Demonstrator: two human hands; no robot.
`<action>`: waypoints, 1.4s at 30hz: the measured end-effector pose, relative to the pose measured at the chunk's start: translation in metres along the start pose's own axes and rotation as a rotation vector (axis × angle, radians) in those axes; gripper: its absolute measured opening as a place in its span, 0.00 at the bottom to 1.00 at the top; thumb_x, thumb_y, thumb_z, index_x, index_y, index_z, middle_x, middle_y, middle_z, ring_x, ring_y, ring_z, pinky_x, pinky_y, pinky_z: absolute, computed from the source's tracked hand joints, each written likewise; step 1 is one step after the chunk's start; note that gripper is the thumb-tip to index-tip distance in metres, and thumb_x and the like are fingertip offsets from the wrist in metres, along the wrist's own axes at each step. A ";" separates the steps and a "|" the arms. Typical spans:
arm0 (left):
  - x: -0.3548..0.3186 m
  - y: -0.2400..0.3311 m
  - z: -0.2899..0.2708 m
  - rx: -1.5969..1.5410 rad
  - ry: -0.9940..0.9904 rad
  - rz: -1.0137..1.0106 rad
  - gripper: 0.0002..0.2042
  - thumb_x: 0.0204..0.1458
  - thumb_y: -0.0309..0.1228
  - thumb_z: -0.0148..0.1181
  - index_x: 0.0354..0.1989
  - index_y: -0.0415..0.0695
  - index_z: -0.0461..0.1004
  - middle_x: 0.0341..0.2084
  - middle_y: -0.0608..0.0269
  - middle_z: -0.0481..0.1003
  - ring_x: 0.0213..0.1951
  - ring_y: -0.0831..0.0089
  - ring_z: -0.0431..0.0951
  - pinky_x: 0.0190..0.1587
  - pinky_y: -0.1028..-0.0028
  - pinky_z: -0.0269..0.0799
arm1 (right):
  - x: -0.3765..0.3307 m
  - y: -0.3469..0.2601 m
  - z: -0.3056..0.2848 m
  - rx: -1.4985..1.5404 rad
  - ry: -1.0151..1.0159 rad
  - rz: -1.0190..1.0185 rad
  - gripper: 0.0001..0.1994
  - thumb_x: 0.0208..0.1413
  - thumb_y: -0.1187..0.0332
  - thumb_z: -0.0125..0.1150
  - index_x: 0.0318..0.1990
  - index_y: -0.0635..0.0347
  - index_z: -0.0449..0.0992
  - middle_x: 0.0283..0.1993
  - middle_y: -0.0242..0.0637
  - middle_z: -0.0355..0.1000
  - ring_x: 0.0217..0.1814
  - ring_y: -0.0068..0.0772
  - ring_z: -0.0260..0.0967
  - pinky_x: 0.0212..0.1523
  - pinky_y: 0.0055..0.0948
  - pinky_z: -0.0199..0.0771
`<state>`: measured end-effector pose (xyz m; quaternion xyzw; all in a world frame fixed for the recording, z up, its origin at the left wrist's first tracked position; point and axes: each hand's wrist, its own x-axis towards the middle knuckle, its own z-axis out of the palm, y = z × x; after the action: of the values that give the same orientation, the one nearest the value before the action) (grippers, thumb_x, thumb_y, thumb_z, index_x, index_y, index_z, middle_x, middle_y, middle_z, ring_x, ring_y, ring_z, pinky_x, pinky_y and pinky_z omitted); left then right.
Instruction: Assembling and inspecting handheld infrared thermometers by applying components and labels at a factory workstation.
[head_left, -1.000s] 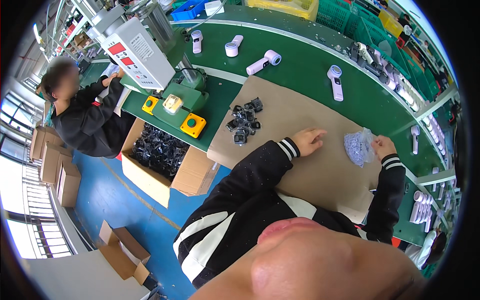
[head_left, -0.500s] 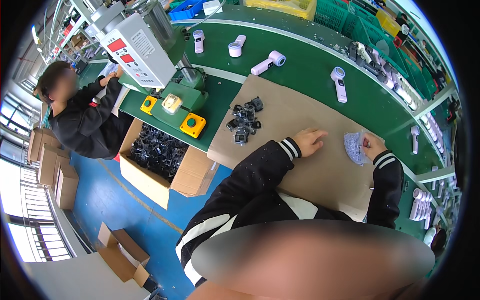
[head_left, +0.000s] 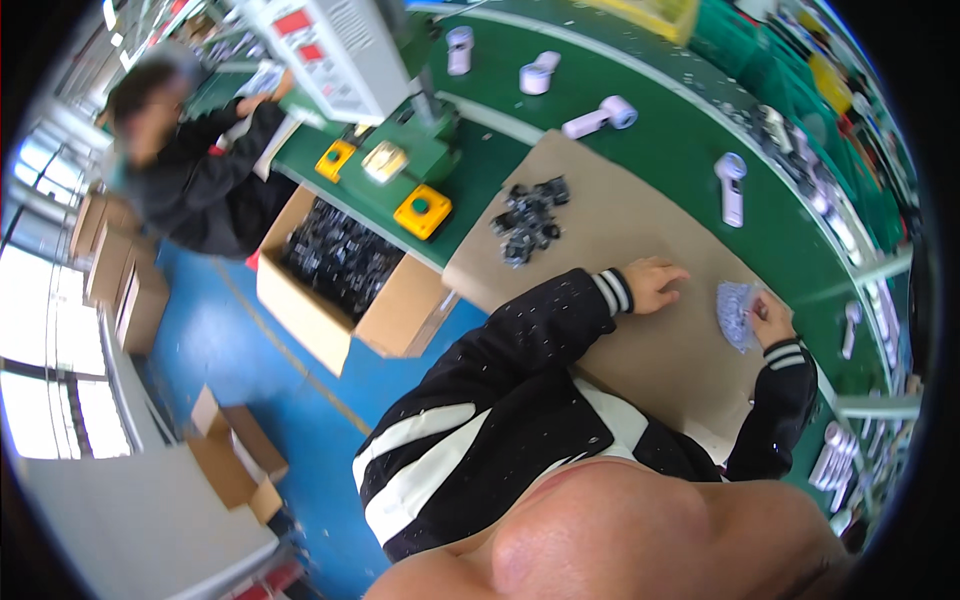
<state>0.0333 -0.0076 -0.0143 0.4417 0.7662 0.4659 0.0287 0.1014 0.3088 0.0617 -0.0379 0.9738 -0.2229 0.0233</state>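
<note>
Cardboard-topped bench, both hands down on the brown sheet [head_left: 640, 250].
Left hand [head_left: 655, 283] flat near the sheet's middle, fingers loosely curled, gripping nothing; right hand [head_left: 770, 318] pinching a small clear bag of pale parts [head_left: 735, 312] toward the sheet's right edge. Heap of black plastic parts [head_left: 528, 215] near the far left corner; white handheld devices [head_left: 731, 186] on the green table [head_left: 680, 150] beyond; open carton of black parts [head_left: 335, 262] on the floor.
</note>
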 end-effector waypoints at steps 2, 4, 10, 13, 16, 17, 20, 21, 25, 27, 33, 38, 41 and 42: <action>0.001 0.007 0.000 -0.039 0.000 -0.043 0.17 0.49 0.33 0.54 0.49 0.48 0.67 0.40 0.59 0.72 0.41 0.61 0.71 0.46 0.67 0.67 | -0.002 -0.008 -0.003 -0.019 -0.011 0.031 0.05 0.43 0.79 0.53 0.29 0.60 0.68 0.23 0.33 0.65 0.23 0.29 0.58 0.26 0.26 0.60; 0.002 0.000 -0.002 0.022 0.024 0.038 0.17 0.49 0.34 0.55 0.48 0.48 0.68 0.41 0.60 0.73 0.40 0.60 0.71 0.47 0.66 0.66 | -0.004 -0.014 -0.003 -0.045 -0.004 0.065 0.06 0.44 0.80 0.52 0.32 0.60 0.68 0.25 0.33 0.65 0.25 0.28 0.58 0.28 0.24 0.60; 0.003 0.005 -0.004 0.017 -0.043 -0.010 0.17 0.49 0.36 0.53 0.48 0.49 0.68 0.40 0.61 0.73 0.41 0.58 0.71 0.48 0.64 0.66 | -0.009 0.012 0.013 0.038 0.104 0.055 0.07 0.46 0.80 0.51 0.33 0.60 0.69 0.25 0.31 0.65 0.25 0.27 0.59 0.29 0.25 0.61; 0.002 0.002 -0.002 0.038 -0.037 0.005 0.17 0.49 0.34 0.54 0.49 0.50 0.68 0.41 0.63 0.73 0.42 0.61 0.70 0.49 0.65 0.65 | -0.010 0.004 0.011 0.218 0.122 0.092 0.03 0.51 0.77 0.50 0.33 0.61 0.69 0.25 0.30 0.65 0.26 0.27 0.60 0.30 0.24 0.62; 0.002 0.004 -0.001 0.050 -0.042 0.006 0.17 0.50 0.34 0.54 0.49 0.50 0.68 0.42 0.64 0.73 0.42 0.62 0.70 0.49 0.66 0.64 | -0.013 0.010 0.010 0.254 0.204 0.043 0.02 0.54 0.74 0.50 0.33 0.61 0.69 0.25 0.29 0.65 0.25 0.26 0.59 0.29 0.23 0.62; 0.002 0.006 -0.001 0.052 -0.052 -0.001 0.17 0.50 0.34 0.54 0.49 0.50 0.68 0.42 0.64 0.73 0.43 0.62 0.69 0.49 0.66 0.64 | -0.015 0.016 0.011 0.232 0.278 -0.014 0.03 0.56 0.72 0.49 0.33 0.61 0.69 0.24 0.29 0.64 0.23 0.25 0.59 0.27 0.22 0.61; 0.001 0.008 -0.004 0.065 -0.064 -0.018 0.17 0.50 0.35 0.53 0.49 0.50 0.68 0.41 0.65 0.73 0.43 0.63 0.69 0.50 0.66 0.64 | -0.019 0.021 0.009 0.189 0.424 -0.141 0.06 0.59 0.68 0.48 0.34 0.60 0.69 0.24 0.29 0.63 0.20 0.22 0.57 0.23 0.20 0.60; 0.000 0.009 -0.005 0.054 -0.063 -0.031 0.16 0.50 0.35 0.53 0.49 0.50 0.68 0.42 0.65 0.73 0.43 0.63 0.69 0.50 0.66 0.64 | -0.024 0.016 0.001 0.390 0.368 -0.080 0.07 0.61 0.67 0.47 0.34 0.60 0.68 0.23 0.29 0.62 0.19 0.21 0.55 0.20 0.20 0.58; 0.000 0.010 -0.008 0.018 -0.058 -0.068 0.16 0.51 0.35 0.53 0.49 0.50 0.68 0.42 0.66 0.72 0.44 0.64 0.69 0.50 0.66 0.63 | -0.037 -0.018 -0.027 0.980 0.176 0.103 0.11 0.64 0.62 0.44 0.37 0.59 0.68 0.22 0.28 0.59 0.13 0.16 0.50 0.14 0.17 0.52; 0.000 0.008 -0.005 0.018 -0.017 -0.039 0.16 0.50 0.35 0.53 0.49 0.50 0.68 0.40 0.65 0.73 0.42 0.63 0.69 0.49 0.66 0.64 | -0.036 -0.062 -0.022 0.994 0.315 0.011 0.10 0.64 0.62 0.44 0.38 0.59 0.67 0.20 0.27 0.57 0.12 0.15 0.46 0.11 0.17 0.48; 0.006 -0.004 -0.004 -0.020 -0.007 -0.049 0.16 0.47 0.34 0.55 0.46 0.48 0.70 0.35 0.61 0.74 0.38 0.60 0.71 0.43 0.66 0.68 | 0.002 -0.159 0.038 0.999 0.230 -0.190 0.07 0.62 0.70 0.44 0.41 0.63 0.66 0.25 0.33 0.65 0.14 0.18 0.54 0.15 0.17 0.58; 0.004 -0.006 0.000 0.002 -0.055 -0.007 0.17 0.44 0.32 0.56 0.45 0.46 0.71 0.32 0.59 0.74 0.34 0.58 0.72 0.39 0.66 0.69 | 0.025 -0.182 0.078 1.519 0.087 -0.081 0.08 0.60 0.72 0.48 0.44 0.64 0.68 0.27 0.36 0.67 0.18 0.20 0.58 0.19 0.18 0.66; 0.009 -0.011 0.000 -0.001 -0.056 0.012 0.17 0.43 0.30 0.56 0.45 0.45 0.71 0.32 0.59 0.74 0.34 0.58 0.72 0.38 0.65 0.70 | 0.028 -0.163 0.102 1.636 0.039 -0.068 0.08 0.60 0.72 0.48 0.44 0.63 0.69 0.28 0.35 0.68 0.18 0.20 0.59 0.20 0.18 0.66; 0.010 -0.013 0.000 -0.029 -0.054 0.012 0.17 0.43 0.29 0.56 0.45 0.45 0.71 0.32 0.59 0.74 0.34 0.59 0.72 0.38 0.65 0.70 | 0.028 -0.157 0.113 1.653 0.039 -0.059 0.08 0.60 0.71 0.49 0.44 0.63 0.69 0.28 0.35 0.67 0.19 0.20 0.59 0.20 0.18 0.66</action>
<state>0.0189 -0.0028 -0.0201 0.4583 0.7557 0.4649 0.0529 0.0903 0.1165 0.0276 -0.0303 0.4945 -0.8684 0.0210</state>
